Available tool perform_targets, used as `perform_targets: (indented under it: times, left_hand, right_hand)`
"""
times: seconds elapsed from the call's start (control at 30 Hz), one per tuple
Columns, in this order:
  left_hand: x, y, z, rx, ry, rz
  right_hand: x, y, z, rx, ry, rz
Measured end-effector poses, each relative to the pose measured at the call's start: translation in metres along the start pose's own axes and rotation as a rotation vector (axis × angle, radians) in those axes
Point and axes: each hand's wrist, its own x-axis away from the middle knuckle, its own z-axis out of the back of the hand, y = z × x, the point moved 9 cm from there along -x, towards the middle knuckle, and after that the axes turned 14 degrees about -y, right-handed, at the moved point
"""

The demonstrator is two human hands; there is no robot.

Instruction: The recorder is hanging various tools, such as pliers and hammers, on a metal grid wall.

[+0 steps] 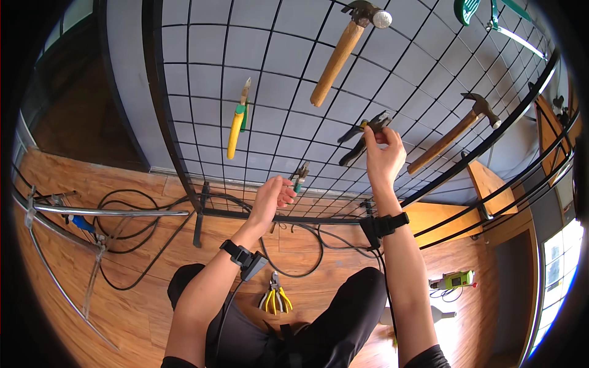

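My right hand (385, 156) pinches a pair of black-handled pliers (353, 147) near the jaws, against the black wire grid (270, 61). The handles of these pliers point down and left. Lower down, my left hand (273, 199) is loosely closed, its fingertips curled; whatever they may hold is hidden. Just behind those fingers, a green-handled pair of pliers (300, 175) is at the grid, its lower part partly covered. Left of it hangs a tool with yellow and green handles (235, 129). A claw hammer (334, 64) with a wooden handle hangs above, and a second hammer (445, 142) hangs to the right.
A green-framed saw (497, 24) hangs top right. Yellow-handled pliers (275, 297) lie on the wooden floor between my legs. Black cables (132, 239) loop beneath the grid, beside a metal tube frame (110, 211). A green device (457, 280) lies at right.
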Motion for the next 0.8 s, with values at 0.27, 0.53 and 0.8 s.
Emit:
perform_targets:
  times: [0.27,0.53,0.8]
  left_hand:
    - [0.002,-0.004,0.004,-0.103,-0.039,-0.003]
    - [0.012,-0.046,-0.025,-0.430,-0.328,0.208]
    - [0.034,-0.097,-0.061,-0.854,-0.759,0.521]
  right_hand:
    - [0.059,0.013,-0.015,-0.276,0.043,0.092]
    - [0.312,0.060,-0.185,0.010,-1.600,0.320]
    - [0.394,0.128,-0.208,0.026,-1.801,0.155]
